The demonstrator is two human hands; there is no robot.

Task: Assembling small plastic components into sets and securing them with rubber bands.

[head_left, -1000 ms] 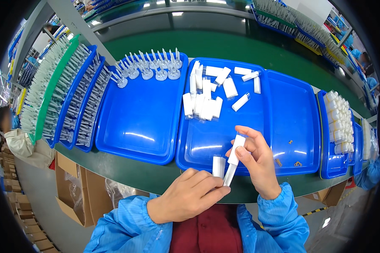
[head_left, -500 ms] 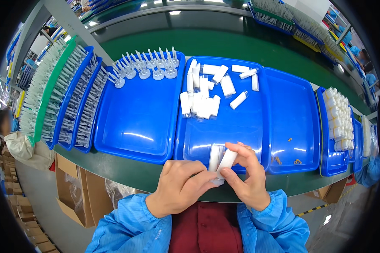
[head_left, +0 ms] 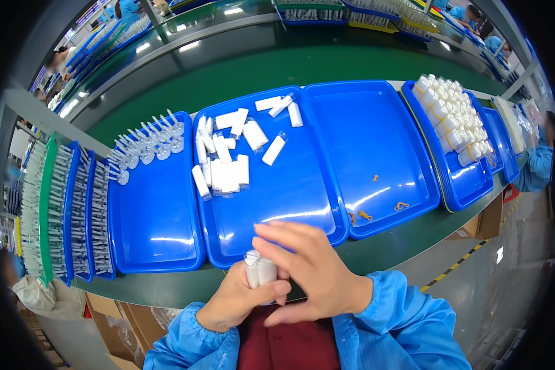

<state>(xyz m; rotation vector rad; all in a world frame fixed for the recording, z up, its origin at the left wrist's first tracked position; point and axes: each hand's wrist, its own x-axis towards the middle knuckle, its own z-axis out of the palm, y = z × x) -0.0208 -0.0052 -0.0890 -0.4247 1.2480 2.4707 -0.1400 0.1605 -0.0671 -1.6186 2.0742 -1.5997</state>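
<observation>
My left hand (head_left: 231,301) is wrapped round a small bundle of white pieces (head_left: 264,271) with clear ends, held upright near the bench edge. Beside it, my right hand (head_left: 320,268) is open, fingers spread and reaching over the bundle. Whether its fingertips touch the bundle cannot be told, and nothing shows in its grip. Beyond the hands, a blue tray (head_left: 290,203) carries a scattered group of white oblong pieces (head_left: 228,176) in clear plastic casings. To the left, clear stemmed plastic parts (head_left: 163,148) stand on round bases along the far side of another blue tray (head_left: 154,228).
Racks of clear stemmed parts (head_left: 37,209) stand at the far left. A blue tray (head_left: 382,142) on the right holds several orange-brown bands (head_left: 364,215). Past it, banded white bundles (head_left: 453,117) fill stacked trays. A green conveyor belt (head_left: 259,68) runs behind.
The view has swung rightward. My left hand has closed round the white pieces and turned them upright; my right hand has let go of its piece and spread its fingers.
</observation>
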